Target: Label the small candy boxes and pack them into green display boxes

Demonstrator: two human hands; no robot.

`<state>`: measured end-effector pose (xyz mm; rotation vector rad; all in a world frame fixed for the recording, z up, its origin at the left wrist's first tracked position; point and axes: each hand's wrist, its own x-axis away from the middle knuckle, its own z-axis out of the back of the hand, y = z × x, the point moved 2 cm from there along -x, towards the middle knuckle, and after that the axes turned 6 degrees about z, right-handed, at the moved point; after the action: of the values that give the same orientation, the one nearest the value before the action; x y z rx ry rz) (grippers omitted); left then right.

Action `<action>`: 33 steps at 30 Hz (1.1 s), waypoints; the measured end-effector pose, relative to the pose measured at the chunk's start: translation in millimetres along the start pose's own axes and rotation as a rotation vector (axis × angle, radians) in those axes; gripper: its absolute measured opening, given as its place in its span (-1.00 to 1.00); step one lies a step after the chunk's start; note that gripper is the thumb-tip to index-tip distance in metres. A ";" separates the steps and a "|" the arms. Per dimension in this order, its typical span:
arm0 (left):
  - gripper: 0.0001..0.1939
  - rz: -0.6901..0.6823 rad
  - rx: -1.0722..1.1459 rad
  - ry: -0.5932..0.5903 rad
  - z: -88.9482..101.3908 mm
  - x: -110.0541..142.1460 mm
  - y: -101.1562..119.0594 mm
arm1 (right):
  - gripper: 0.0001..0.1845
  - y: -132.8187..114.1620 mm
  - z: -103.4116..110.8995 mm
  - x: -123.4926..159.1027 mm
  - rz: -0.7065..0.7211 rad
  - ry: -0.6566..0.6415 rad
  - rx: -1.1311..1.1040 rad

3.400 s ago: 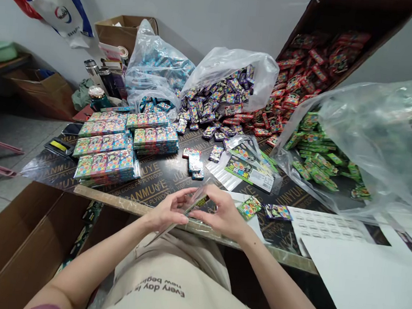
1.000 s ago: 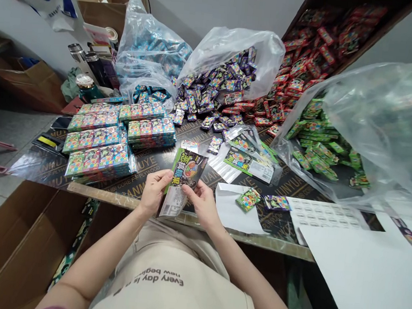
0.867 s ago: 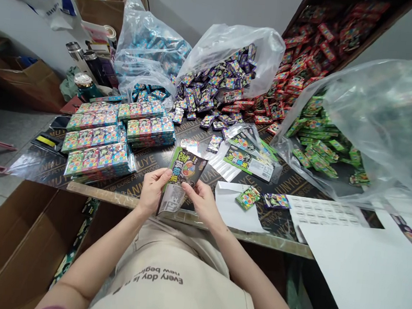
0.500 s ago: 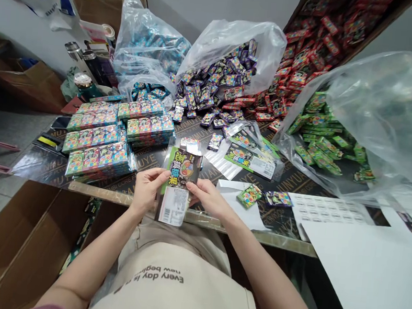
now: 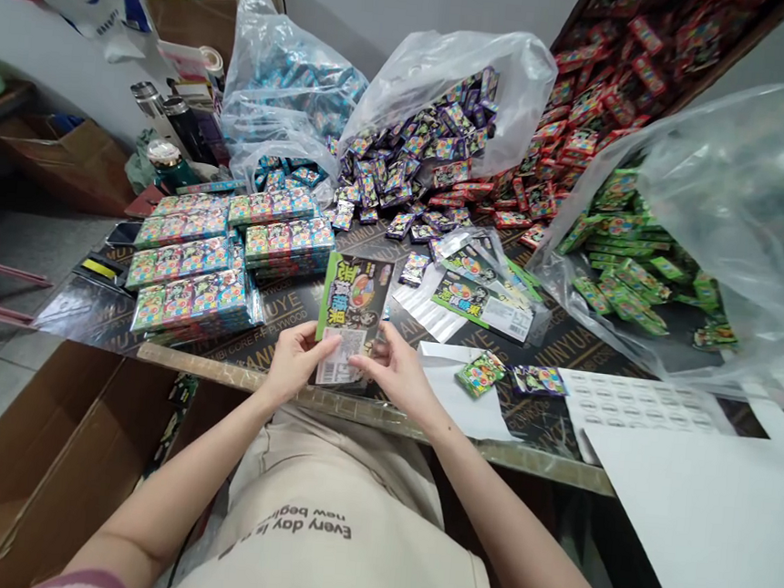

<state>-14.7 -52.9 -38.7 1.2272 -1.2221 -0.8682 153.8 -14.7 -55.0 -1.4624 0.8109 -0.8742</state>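
Both my hands hold a flat printed plastic bag [image 5: 352, 304] upright over the near edge of the table [image 5: 543, 454]. My left hand [image 5: 295, 361] pinches its lower left edge. My right hand [image 5: 395, 372] pinches its lower right edge by the white barcode label. The bag shows green and black artwork. Just right of my hands a small green packet [image 5: 482, 373] and a purple packet [image 5: 539, 379] lie on white paper. More flat printed bags [image 5: 481, 294] lie behind them.
Wrapped stacks of packets [image 5: 194, 277] stand at left. Clear sacks hold blue packets [image 5: 292, 93], purple packets [image 5: 418, 150] and green packets [image 5: 621, 259]; a tilted carton spills red packets [image 5: 587, 101]. An open cardboard box [image 5: 40, 465] sits low left. A label sheet [image 5: 636, 407] and white sheet [image 5: 701, 531] lie at right.
The bag went from edge-on and low between my fingers to upright, facing me. It has risen slightly since half a second ago, and my hands now grip its lower part.
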 end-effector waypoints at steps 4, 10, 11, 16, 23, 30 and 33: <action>-0.57 0.082 0.153 -0.077 -5.9 -1.3 -3.8 | -0.38 1.4 3.8 -2.3 0.048 0.135 -0.041; -0.56 0.146 0.133 -0.122 -0.2 -0.7 -4.0 | -0.61 -5.5 4.8 2.6 0.071 0.113 -0.071; -0.56 0.151 0.125 -0.108 0.8 -0.5 -4.9 | -0.64 -5.4 4.5 3.5 0.066 0.111 -0.056; -0.58 0.151 0.119 -0.014 3.2 -0.5 -11.6 | -0.65 -4.6 4.3 2.2 0.090 0.101 0.013; -0.60 0.111 0.109 0.035 7.5 -5.3 -11.7 | -0.53 -1.8 2.5 0.5 -0.105 -0.127 -0.199; -0.57 0.041 0.048 -0.046 4.5 -14.0 -12.1 | -0.66 16.4 7.2 3.8 -0.089 -0.042 -0.098; -0.57 0.021 0.017 -0.162 2.6 -15.6 -11.1 | -0.62 3.8 17.0 -2.3 -0.008 -0.037 -0.033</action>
<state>-18.8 -40.4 -52.9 1.1736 -1.3719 -0.9584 167.7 -4.9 -59.5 -1.5080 0.7957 -0.8407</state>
